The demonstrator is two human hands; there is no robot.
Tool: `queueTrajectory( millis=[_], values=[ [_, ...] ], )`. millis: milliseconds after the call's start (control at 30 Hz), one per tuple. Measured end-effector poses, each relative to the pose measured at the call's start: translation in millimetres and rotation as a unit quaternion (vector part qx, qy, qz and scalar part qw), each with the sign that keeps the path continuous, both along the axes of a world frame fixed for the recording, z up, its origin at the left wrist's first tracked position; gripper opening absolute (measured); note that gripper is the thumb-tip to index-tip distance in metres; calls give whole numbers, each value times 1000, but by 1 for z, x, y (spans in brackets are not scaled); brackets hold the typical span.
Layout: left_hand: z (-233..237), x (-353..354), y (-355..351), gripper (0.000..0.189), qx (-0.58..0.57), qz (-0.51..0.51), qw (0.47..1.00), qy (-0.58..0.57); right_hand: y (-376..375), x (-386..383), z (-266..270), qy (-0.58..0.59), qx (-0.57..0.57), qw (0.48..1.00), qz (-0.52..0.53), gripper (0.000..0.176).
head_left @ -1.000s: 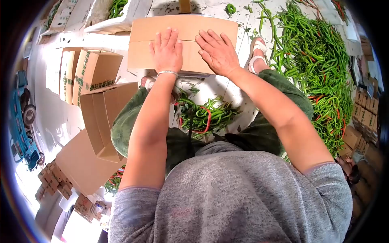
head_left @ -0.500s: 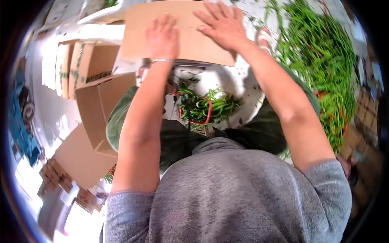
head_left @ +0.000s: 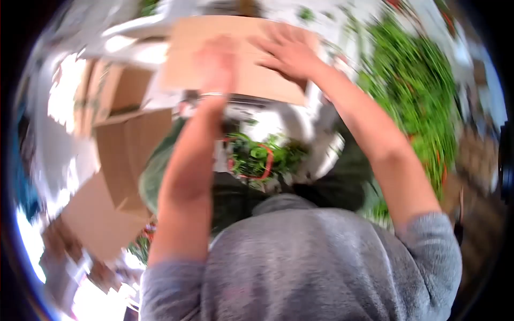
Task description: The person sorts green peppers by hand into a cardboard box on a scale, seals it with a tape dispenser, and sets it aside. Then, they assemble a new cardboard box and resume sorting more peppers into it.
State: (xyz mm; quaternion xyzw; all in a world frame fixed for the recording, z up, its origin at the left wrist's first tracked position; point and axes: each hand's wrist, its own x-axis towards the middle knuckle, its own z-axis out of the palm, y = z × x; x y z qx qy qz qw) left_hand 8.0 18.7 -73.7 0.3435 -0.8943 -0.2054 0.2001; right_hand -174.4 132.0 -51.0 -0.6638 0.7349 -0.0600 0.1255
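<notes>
A flat brown cardboard panel, apparently the top of a box, lies ahead of me. On its left part rests my left hand, smeared by motion, a thin bracelet at the wrist. My right hand is spread over the panel's right part, palm down, fingers apart and holding nothing. Below the panel, between my legs, sits a bundle of leafy green stems with a red band around it. What lies under the cardboard is mostly hidden.
To the right spreads a large heap of long green stems with red bits among them. Open cardboard boxes stand at the left, beside a flat cardboard sheet. Scattered leaves lie on the pale floor.
The whole view has shifted, so the panel and both hands appear slightly lower, and the picture is more blurred. Both hands stay over the cardboard.
</notes>
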Motion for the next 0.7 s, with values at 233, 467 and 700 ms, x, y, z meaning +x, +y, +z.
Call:
queueTrajectory(
  millis=[233,467,700],
  values=[
    [-3,0,4,36,-133,-7,990,-52,151,-140,110,-279,-66,942,-176,50],
    [6,-3,8,36,-147,-39,987,-47,504,-124,-57,-243,-58,658,-710,40],
    [6,-4,5,38,-124,-76,989,-34,588,59,-150,-402,233,552,-693,26]
  ],
)
